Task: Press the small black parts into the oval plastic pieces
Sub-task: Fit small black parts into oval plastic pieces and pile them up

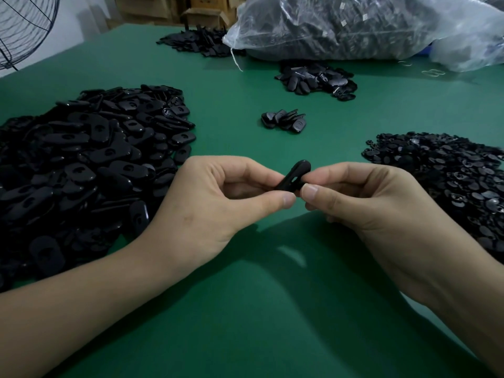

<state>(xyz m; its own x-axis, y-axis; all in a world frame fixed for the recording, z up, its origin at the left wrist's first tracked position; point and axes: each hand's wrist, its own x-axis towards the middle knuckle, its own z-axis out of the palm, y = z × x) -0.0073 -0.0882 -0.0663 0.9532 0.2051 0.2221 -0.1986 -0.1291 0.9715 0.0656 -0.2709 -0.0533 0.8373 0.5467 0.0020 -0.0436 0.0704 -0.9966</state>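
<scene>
While both hands hover above table, left hand [218, 197] and right hand [362, 200] pinch oval piece [293, 175] — fingers curled

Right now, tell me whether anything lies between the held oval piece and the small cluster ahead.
Nothing visible does. The left hand and right hand pinch the oval piece above the table; only bare surface separates it from the small cluster. The left pile and right pile flank that path.

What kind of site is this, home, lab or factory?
Most likely a factory or workshop hand-assembly bench: a heap of oval plastic pieces and a pile of small black parts on a green table, a clear bag of stock, cardboard boxes behind. The left hand and right hand pinch one oval piece.
</scene>
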